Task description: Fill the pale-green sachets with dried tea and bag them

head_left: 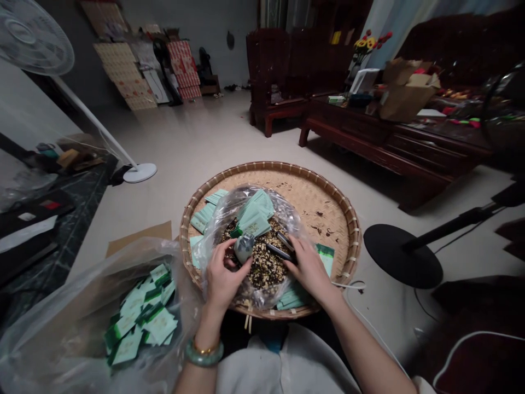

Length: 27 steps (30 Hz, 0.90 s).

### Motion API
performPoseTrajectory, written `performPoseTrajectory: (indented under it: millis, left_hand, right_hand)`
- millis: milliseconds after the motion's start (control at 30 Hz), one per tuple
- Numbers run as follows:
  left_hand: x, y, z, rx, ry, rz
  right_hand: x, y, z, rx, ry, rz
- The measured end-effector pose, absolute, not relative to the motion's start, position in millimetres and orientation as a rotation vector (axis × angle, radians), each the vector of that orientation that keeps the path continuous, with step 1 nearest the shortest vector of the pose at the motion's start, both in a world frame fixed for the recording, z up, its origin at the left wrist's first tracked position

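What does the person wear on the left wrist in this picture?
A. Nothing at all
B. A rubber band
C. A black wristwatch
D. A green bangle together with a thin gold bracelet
D. A pale green bangle and a thin gold bracelet sit together on the wrist just behind the left hand.
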<state>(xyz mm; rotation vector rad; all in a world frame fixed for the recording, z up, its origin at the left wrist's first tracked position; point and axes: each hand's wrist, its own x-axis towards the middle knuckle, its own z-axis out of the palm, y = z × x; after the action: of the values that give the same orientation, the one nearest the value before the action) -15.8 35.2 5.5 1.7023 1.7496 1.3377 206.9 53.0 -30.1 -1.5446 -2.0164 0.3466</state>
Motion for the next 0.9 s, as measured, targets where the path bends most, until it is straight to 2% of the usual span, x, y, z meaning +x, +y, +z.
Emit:
performPoseTrajectory:
  millis: [133, 333, 533, 667, 900]
  left_hand:
    - [-16.9, 34.8, 5.6, 1.682, 1.728, 1.373]
    - [-15.8, 35.4, 4.3, 1.671, 1.706, 1.386]
    - [-16.0, 36.3, 3.5, 1.674, 1.703, 1.374]
    - [-17.1, 36.3, 5.2, 1.680, 1.699, 1.354]
    - [-17.3, 37.6, 4.6, 1.675, 1.686, 1.373]
  right_hand:
    - [211.9, 59.3, -31.5, -1.530, -1.980, 0.461]
    - [214.3, 45.7, -13.6, -1.397, -1.898, 0.811]
    - [205.3, 37.0, -7.3, -1.315, -2.002, 0.956]
    - [202.9, 68.8, -9.2, -1.307, -2.063, 0.806]
    - [191.5, 129.0, -1.3, -1.219, -2.724, 0.485]
